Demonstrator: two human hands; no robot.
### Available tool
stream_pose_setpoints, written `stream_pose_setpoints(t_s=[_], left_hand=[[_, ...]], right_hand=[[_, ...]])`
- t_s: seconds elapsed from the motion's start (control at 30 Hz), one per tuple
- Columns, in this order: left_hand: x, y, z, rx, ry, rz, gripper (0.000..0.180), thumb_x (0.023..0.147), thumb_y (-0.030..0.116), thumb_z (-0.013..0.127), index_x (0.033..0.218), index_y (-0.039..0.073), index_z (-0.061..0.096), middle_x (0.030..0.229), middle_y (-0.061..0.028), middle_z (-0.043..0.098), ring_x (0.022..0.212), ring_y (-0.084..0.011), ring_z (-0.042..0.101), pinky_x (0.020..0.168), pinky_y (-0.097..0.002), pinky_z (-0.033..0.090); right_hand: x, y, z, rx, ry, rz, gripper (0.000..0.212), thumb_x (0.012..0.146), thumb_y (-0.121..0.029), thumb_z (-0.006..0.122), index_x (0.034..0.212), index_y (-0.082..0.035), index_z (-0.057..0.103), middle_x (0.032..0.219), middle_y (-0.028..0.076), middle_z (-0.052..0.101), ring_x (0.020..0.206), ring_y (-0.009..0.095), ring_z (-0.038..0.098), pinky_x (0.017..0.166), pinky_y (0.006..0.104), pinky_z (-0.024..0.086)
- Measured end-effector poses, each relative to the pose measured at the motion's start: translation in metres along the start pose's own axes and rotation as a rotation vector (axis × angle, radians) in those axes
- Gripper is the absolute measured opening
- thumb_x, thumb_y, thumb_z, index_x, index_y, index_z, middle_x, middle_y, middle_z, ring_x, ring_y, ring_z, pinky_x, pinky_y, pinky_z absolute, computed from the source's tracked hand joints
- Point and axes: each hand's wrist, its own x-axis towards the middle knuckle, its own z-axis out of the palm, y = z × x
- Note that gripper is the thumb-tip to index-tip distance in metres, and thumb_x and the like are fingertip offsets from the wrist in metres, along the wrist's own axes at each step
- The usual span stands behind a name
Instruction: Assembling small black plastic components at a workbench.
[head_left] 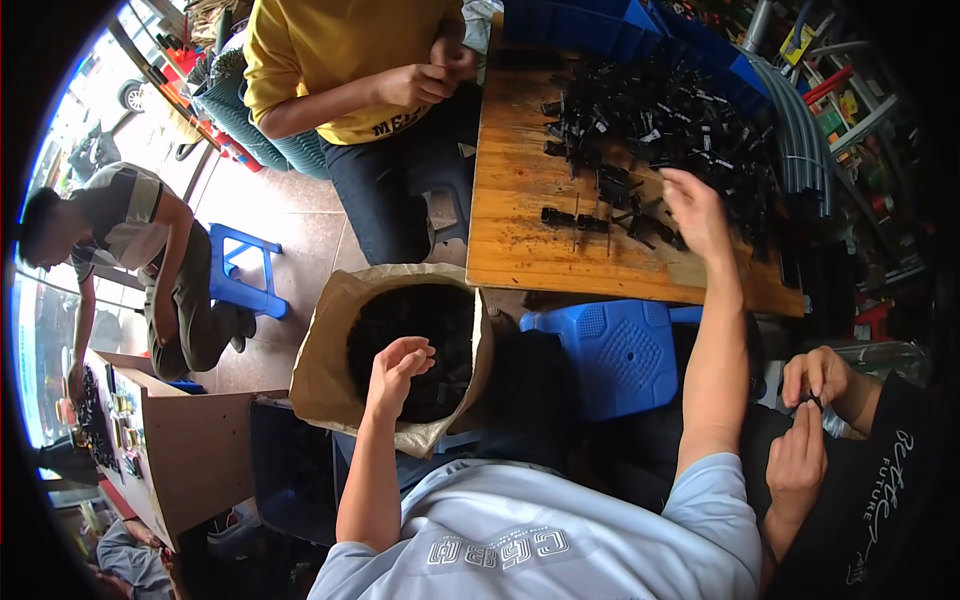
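My left hand (401, 376) hovers over the mouth of a brown paper sack (312, 370), its fingers loosely bent and apart, with nothing visible in them. Dark small parts (415, 325) fill the sack, too dim to tell singly. Over the wooden table (520, 255), my right hand (696, 212) reaches to the near edge of a heap of black plastic parts (650, 120). Its fingers point toward the heap, slightly curled and apart; nothing shows between them. A few black pieces (575, 219) lie loose to the left of that hand.
Beyond the sack sits a person in a yellow top (350, 70), hands together. On my right, another person's hands (805, 420) hold a small black piece. A blue stool (615, 360) stands by the table; a blue bin (620, 35) lies behind the heap. Another person crouches at far left.
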Motion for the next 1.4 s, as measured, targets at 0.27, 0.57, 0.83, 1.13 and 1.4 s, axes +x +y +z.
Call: stream_pose_setpoints(t_s=[0.27,0.57,0.83,1.13,1.4], left_hand=[[-0.012,-0.002,0.001,-0.048,-0.018,0.015,0.03,0.087,0.019,0.059,0.109,-0.002,0.063,0.096,-0.0106,0.067,0.083,-0.0176,0.065,0.078,-0.0296,0.052],[-0.032,0.047,0.033,-0.046,-0.166,0.174,0.025,0.09,0.017,0.06,0.106,-0.002,0.064,0.094,-0.0075,0.068,0.083,-0.0124,0.062,0.078,-0.0263,0.05],[-0.056,0.091,0.097,0.087,-0.329,0.394,0.022,0.091,0.009,0.061,0.108,-0.005,0.062,0.093,-0.0058,0.065,0.08,-0.0111,0.058,0.074,-0.0247,0.048],[-0.072,0.1,0.102,0.296,-0.185,0.514,0.045,0.086,0.016,0.07,0.121,-0.008,0.054,0.093,-0.0156,0.065,0.074,-0.0115,0.058,0.068,-0.028,0.05],[-0.075,0.084,0.076,0.372,0.011,0.822,0.029,0.084,0.002,0.065,0.112,-0.003,0.059,0.089,-0.0146,0.065,0.072,-0.0177,0.064,0.063,-0.0281,0.051]], right_hand=[[-0.066,0.003,0.024,-0.289,0.003,0.009,0.013,0.083,-0.009,0.065,0.092,0.001,0.063,0.085,0.01,0.063,0.078,0.024,0.061,0.072,0.0341,0.048],[-0.107,-0.021,0.025,-0.214,0.047,-0.033,0.011,0.09,-0.008,0.055,0.096,0.0,0.06,0.078,0.013,0.059,0.072,0.022,0.056,0.068,0.0329,0.045],[-0.158,-0.086,0.04,-0.315,0.098,0.035,0.012,0.092,-0.008,0.052,0.097,0.0,0.06,0.08,0.012,0.059,0.073,0.025,0.057,0.068,0.0335,0.046],[-0.186,-0.151,0.101,0.609,-0.065,-0.068,0.011,0.09,-0.001,0.06,0.101,-0.003,0.06,0.095,0.006,0.06,0.081,0.014,0.058,0.071,0.0269,0.049],[-0.18,-0.157,0.135,0.833,-0.345,-0.003,0.018,0.094,-0.01,0.06,0.109,0.001,0.059,0.106,0.008,0.06,0.076,0.01,0.057,0.073,0.0241,0.048]])
